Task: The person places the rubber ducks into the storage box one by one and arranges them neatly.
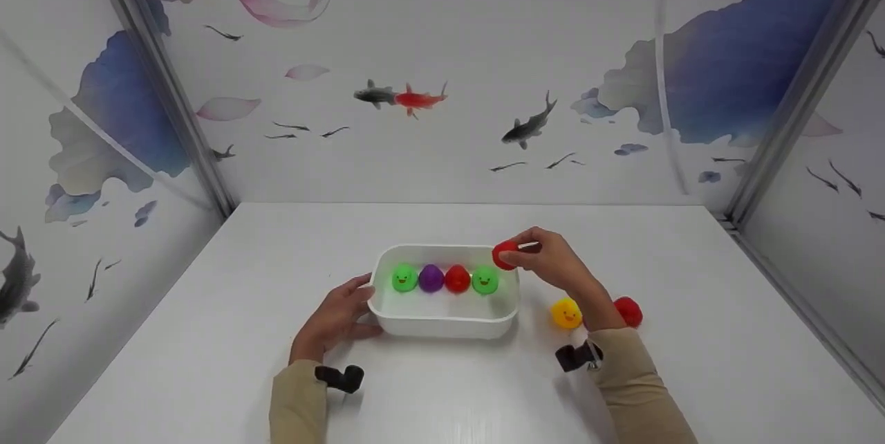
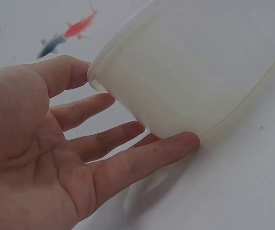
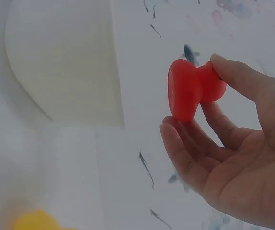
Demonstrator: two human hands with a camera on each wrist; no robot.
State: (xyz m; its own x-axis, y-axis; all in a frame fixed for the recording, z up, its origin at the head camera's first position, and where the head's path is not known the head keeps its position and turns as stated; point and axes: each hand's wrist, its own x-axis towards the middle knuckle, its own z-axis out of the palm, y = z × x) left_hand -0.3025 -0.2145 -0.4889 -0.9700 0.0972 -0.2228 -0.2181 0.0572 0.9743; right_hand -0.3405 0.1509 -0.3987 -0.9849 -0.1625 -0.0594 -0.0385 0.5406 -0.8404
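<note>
A white plastic container (image 1: 442,328) stands on the table, holding a row of small rubber ducks: a green duck (image 1: 404,279), a purple duck (image 1: 431,279), a red duck (image 1: 457,279) and another green duck (image 1: 485,281). My left hand (image 1: 340,312) grips the container's left end, fingers against the end wall and thumb low at the front; the left wrist view shows these fingertips (image 2: 188,140) touching the wall. Over the container's far right corner, my right hand (image 1: 550,261) pinches another red duck (image 3: 185,90) between thumb and fingers.
A yellow duck (image 1: 566,313) sits on the table right of the container. Farther right lies a loose red duck (image 1: 628,311), partly behind the right forearm. Patterned panels (image 1: 442,167) enclose the white table (image 1: 442,389) at the back and sides.
</note>
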